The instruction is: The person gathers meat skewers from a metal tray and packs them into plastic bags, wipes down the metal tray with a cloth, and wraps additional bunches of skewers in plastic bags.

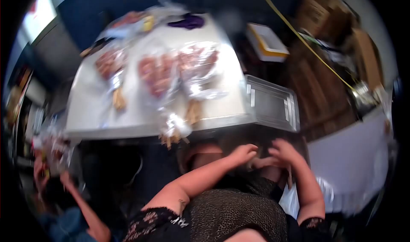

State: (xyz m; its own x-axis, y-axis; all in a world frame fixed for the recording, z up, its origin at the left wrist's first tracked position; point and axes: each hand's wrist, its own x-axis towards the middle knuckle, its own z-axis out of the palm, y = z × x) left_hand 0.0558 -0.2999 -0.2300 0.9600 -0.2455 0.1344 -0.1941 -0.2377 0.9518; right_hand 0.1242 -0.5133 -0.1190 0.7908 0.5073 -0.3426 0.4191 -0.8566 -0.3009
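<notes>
1. Left hand (pixel 244 153): fingers loosely curled; right hand (pixel 283 152): fingers partly bent. Blur hides whether either grips anything.
2. Metal tray (pixel 271 103): just beyond the hands at 12 o'clock; looks rigid, probably slick, best taken by opposite rims.
3. Bag of meat (pixel 199 62): on the table (pixel 232 99) at 11 o'clock; likely weighty, soft, with slippery film.
4. Sticks (pixel 193 112): at that bag's 6 o'clock; stiff, thin; grasp them bunched, palm under the meat.

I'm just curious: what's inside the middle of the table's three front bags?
Reddish chunks show through the clear bag, tan sticks at its near end; anything beneath is covered.
</notes>
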